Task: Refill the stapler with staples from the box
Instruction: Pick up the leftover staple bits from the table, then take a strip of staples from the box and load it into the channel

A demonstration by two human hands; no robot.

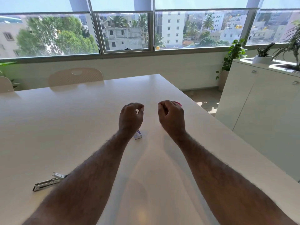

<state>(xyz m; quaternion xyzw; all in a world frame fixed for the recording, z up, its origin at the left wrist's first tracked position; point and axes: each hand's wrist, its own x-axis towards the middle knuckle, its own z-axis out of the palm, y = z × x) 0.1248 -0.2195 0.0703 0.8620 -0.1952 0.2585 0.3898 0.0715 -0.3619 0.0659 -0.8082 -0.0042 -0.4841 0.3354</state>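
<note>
Left hand (130, 117): hovering, fingers loosely curled, holding nothing visible.
Right hand (171, 115): likewise, apparently empty (grip uncertain).
Staple box (138, 135): on counter (81, 127), under left wrist.
Stapler (48, 182): lying opened, likely awaiting staples.

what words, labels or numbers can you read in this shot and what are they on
None can be read.
Small box by the left wrist: purple print on it, too small and blurred to read.
Red-rimmed thing behind the right hand: mostly hidden, no text shows.
Metal stapler part near the left forearm: no markings visible.
</note>
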